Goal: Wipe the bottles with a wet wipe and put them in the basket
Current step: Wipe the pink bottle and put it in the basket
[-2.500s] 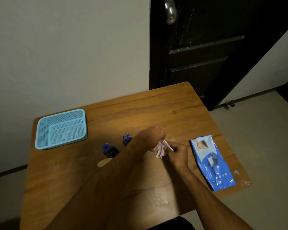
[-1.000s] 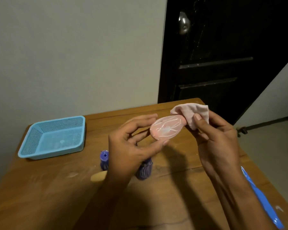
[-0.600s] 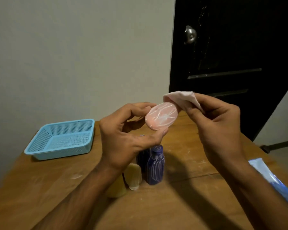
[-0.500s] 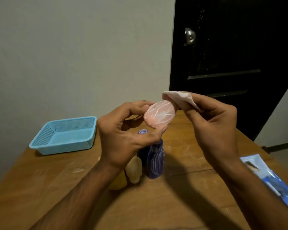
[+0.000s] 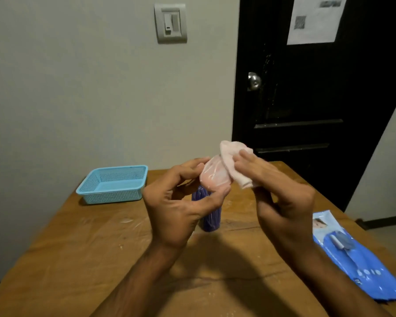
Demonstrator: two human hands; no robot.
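Note:
My left hand [image 5: 178,209] pinches a small pink bottle [image 5: 213,179] between thumb and fingers, held up above the table. My right hand [image 5: 281,197] grips a folded wet wipe [image 5: 234,163] and presses it against the pink bottle's right side. A purple bottle [image 5: 209,217] stands upright on the wooden table [image 5: 78,248] behind my left hand, partly hidden by it. The light blue mesh basket [image 5: 113,184] sits at the table's far left, with nothing visible in it.
A blue wet-wipe pack [image 5: 352,257] lies at the table's right edge. A grey wall with a switch plate [image 5: 170,22] is behind the table. A black door [image 5: 306,99] with a round knob stands at the back right.
The wipe has slid down over the pink bottle's right side. The view tilted upward, so the switch plate and a paper on the door now show; the yellow bottles are hidden.

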